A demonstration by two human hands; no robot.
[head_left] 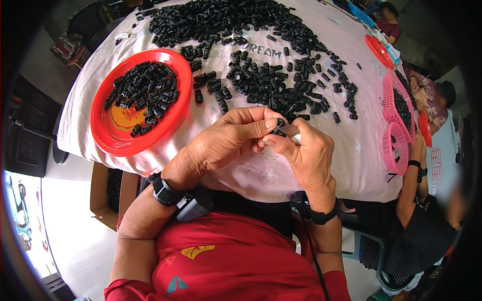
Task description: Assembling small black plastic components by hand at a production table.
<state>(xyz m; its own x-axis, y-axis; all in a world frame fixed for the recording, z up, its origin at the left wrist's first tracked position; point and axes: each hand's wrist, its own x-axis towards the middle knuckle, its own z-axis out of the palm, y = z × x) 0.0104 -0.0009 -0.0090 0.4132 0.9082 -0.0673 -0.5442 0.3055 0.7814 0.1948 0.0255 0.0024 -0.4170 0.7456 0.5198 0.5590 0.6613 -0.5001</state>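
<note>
Over the near part of the cloth-covered table, my two hands meet at a small black plastic part (279,124). My left hand (223,136) pinches it between thumb and fingers. In my right hand (310,150), closed at the thumb and forefinger, is a thin flat greyish blade-like piece (289,129), its edge against the black part. My fingers cover much of both. Just beyond my hands lies a loose spread of similar black parts (261,83). To the left, a red plastic bowl (103,134) holds a heap of them.
A larger pile of black parts (226,22) covers the far side of the table. Pink baskets (389,100) and a red dish (379,51) stand along the right edge, where other people (427,226) sit. A cardboard box (100,193) stands below on the left.
</note>
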